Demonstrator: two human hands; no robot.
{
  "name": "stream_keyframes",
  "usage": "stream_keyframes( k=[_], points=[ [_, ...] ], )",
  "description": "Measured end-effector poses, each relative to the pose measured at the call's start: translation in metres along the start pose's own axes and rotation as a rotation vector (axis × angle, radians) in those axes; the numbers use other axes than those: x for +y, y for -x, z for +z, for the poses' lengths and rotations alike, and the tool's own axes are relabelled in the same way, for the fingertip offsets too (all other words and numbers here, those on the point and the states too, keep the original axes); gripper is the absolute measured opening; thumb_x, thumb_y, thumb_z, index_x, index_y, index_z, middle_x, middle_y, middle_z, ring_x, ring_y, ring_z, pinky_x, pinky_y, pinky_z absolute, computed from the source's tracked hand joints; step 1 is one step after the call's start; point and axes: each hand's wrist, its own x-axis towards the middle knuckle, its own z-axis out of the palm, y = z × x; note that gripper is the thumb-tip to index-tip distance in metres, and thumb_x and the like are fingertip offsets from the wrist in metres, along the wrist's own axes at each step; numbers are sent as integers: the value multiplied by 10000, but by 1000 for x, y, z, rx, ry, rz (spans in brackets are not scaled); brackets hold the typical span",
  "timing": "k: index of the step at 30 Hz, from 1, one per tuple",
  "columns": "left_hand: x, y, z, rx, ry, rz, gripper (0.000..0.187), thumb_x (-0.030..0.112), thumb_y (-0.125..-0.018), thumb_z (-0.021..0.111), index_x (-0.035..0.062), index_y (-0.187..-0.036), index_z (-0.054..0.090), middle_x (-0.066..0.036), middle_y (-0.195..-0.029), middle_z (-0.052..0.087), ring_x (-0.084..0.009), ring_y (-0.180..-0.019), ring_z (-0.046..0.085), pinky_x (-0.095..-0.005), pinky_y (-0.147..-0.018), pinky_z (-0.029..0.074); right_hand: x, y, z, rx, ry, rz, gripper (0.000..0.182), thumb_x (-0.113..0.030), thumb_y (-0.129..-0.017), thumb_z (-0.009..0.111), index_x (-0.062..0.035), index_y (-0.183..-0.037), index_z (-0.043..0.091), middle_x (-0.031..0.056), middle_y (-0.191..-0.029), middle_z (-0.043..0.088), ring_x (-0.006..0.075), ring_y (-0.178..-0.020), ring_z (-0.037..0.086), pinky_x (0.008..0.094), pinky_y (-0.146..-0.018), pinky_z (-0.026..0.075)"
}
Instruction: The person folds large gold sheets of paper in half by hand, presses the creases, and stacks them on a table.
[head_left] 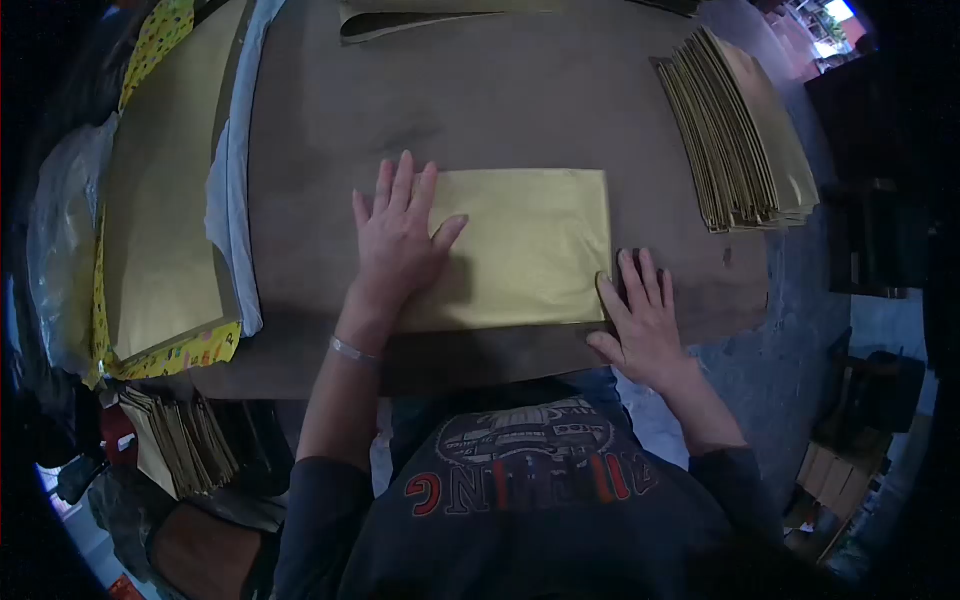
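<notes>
Flat rectangular piece of gold-yellow paper (525, 245) lies on brown tabletop (310, 250). Left hand (400, 235) spreads flat over its left side; right hand (648, 325) splays at near right corner; neither grasps.

The bare left hand (402, 235), just left of the frame's centre, lies palm down, fingers spread toward the top edge, thumb angled right; its bare forearm (337, 415) rises from lower left. The bare right hand (648, 325), right of centre and lower, is palm down, open, thumb pointing left.
</notes>
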Motion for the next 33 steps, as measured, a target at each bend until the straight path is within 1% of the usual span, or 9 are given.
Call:
stream_keyframes(
  k=[5, 14, 21, 22, 27, 29, 30, 32, 33],
  points=[
    [4, 0, -3, -33, -15, -7, 687, 473, -900, 598, 66, -1430, 438, -212, -1534, 324, -395, -1430, 290, -687, -1083, 235, 10, -60, 7, 47, 10, 190, 753, -553, -953, 446, -38, -1489, 325, 248, -1578, 145, 435, -1471, 72, 650, -1141, 104],
    [2, -2, -3, -92, -12, -38, 708, 495, -916, 558, 59, -1451, 400, -190, -1557, 288, -372, -1456, 231, -670, -1108, 197, 51, -160, -16, 23, 35, 308, 686, -583, -993, 276, -190, -1553, 218, 147, -1622, 91, 349, -1501, 12, 578, -1186, 52],
    [1, 0, 1, -90, -33, -55, 734, 559, -918, 518, 93, -1469, 387, -198, -1569, 252, -388, -1464, 188, -649, -1124, 188, 66, -197, -25, 160, 40, 386, 622, -523, -1010, 322, -159, -1514, 312, 132, -1603, 187, 321, -1494, 99, 568, -1183, 117],
    [0, 1, 3, -44, -36, -49, 728, 541, -906, 561, 97, -1461, 401, -205, -1565, 251, -394, -1464, 182, -646, -1120, 200, 67, -194, -19, 241, 7, 360, 576, -487, -1012, 355, -126, -1459, 398, 137, -1566, 281, 316, -1475, 182, 570, -1173, 159],
    [9, 17, -12, 186, 28, 95, 701, 438, -844, 685, 92, -1409, 457, -207, -1501, 340, -397, -1425, 264, -623, -1102, 254, 61, -159, -4, 318, -117, 227, 552, -467, -1003, 398, -99, -1409, 460, 126, -1510, 388, 283, -1449, 267, 543, -1167, 205],
    [28, 32, -34, -243, 438, 407, 612, 361, -836, 675, 83, -1353, 500, -194, -1466, 382, -404, -1381, 340, -591, -1068, 324, 59, -138, -1, 319, -135, 189, 559, -465, -993, 421, -95, -1410, 460, 123, -1508, 394, 278, -1451, 264, 535, -1173, 197],
    [39, 39, -39, -241, 441, 412, 612, 361, -836, 675, 83, -1353, 500, -194, -1466, 382, -404, -1381, 340, -591, -1068, 324, 59, -130, -6, 267, -184, 152, 577, -457, -976, 464, -75, -1409, 459, 153, -1506, 387, 309, -1451, 258, 520, -1186, 178],
    [56, 49, -46, -400, 166, 506, 497, 230, -845, 627, 71, -1305, 525, -184, -1430, 425, -403, -1330, 412, -547, -1025, 389, 56, -116, 1, 275, -200, 70, 600, -463, -960, 495, -65, -1406, 458, 172, -1496, 392, 330, -1442, 271, 515, -1180, 190],
    [58, 52, -45, -348, 143, 537, 445, 119, -862, 553, 67, -1303, 522, -187, -1405, 448, -405, -1309, 435, -529, -988, 429, 52, -107, 3, 280, -221, -12, 624, -470, -943, 527, -55, -1404, 457, 191, -1487, 397, 352, -1433, 285, 509, -1174, 203]
  ],
)
